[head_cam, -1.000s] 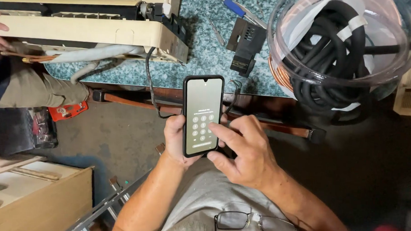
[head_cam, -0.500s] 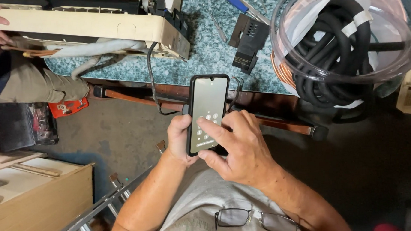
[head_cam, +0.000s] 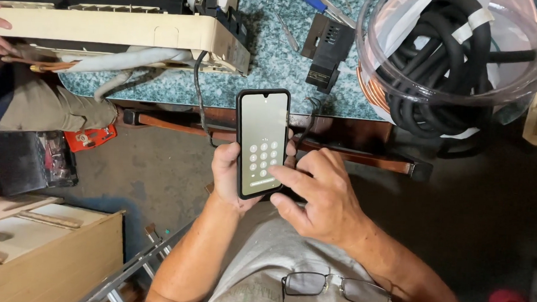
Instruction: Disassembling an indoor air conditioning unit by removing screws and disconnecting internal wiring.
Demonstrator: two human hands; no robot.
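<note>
The left hand [head_cam: 228,179] wraps its fingers around a phone [head_cam: 261,143], held up just below the bench [head_cam: 272,72] edge. The right hand [head_cam: 318,198] holds nothing; its thumb presses the number pad.

The smartphone [head_cam: 261,143] has a black frame and a grey-green keypad screen. The tabletop [head_cam: 272,66] is speckled teal; the air-conditioner casing [head_cam: 123,30] is cream.

Upright grey-lit phone screen [head_cam: 261,144], centre
</note>
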